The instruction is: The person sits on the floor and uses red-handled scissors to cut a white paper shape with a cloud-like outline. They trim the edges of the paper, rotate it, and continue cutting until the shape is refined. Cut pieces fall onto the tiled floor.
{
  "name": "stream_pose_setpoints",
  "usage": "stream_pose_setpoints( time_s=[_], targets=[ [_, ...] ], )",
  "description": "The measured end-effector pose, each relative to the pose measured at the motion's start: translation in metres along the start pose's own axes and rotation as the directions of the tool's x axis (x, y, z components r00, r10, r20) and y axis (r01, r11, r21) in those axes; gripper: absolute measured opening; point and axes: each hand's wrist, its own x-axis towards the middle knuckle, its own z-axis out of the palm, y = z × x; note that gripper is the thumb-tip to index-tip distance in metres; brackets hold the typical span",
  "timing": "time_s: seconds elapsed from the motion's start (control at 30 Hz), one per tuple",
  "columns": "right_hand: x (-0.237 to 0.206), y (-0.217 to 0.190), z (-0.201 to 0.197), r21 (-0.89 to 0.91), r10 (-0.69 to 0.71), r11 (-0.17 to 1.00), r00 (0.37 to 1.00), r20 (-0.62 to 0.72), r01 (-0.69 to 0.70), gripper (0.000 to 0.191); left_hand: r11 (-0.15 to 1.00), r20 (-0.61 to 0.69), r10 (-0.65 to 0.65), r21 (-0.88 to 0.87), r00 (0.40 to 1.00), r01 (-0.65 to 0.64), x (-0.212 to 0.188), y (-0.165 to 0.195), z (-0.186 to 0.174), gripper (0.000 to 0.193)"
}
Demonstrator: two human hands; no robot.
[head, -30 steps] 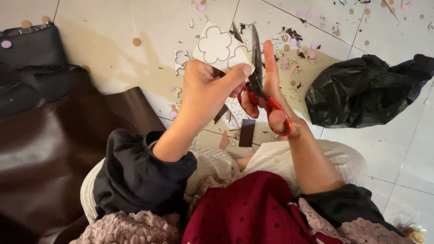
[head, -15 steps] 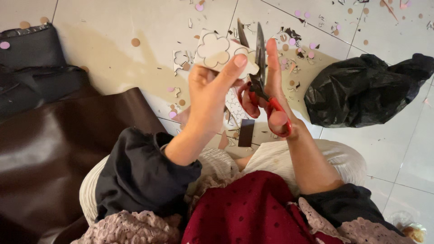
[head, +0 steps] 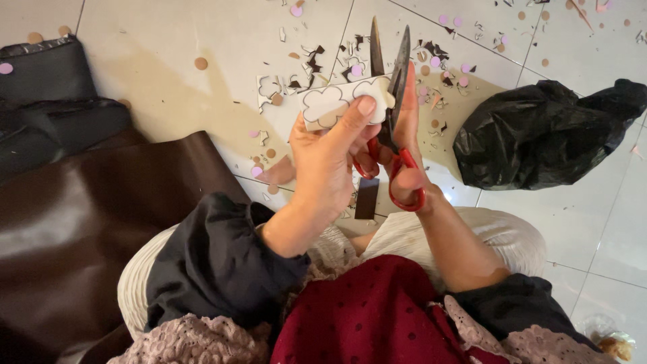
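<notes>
Brown leather-like sheet (head: 87,222) covers the floor at the far left below a black folded bag (head: 54,87), and just right of it the left hand (head: 323,162) is closed in a pinch on a white cut-out piece with scalloped outlines (head: 337,101), thumb pressed on its face. Touching that piece's right edge, red-handled scissors (head: 391,121) sit in the right hand (head: 404,155), fingers curled through the loops, blades parted and pointing away, seemingly straddling the edge. Farther right a crumpled black plastic bag (head: 546,135) lies on the tiled floor (head: 202,40) among paper scraps and confetti dots (head: 445,40).
</notes>
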Motion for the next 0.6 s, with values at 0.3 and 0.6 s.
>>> stream_pose_setpoints(
  time_s=[0.3, 0.6],
  targets=[
    [0.0, 0.014, 0.003, -0.024, -0.047, 0.999, 0.995, -0.087, 0.045, 0.164, 0.992, -0.009, -0.021, -0.123, 1.0, 0.02, -0.008, -0.005, 0.009, 0.024],
    [-0.007, 0.034, -0.006, 0.035, -0.01, 0.999, 0.999, -0.033, 0.011, 0.161, 0.98, -0.02, -0.073, -0.186, 0.997, 0.068, -0.011, -0.012, -0.001, 0.015]
  ],
)
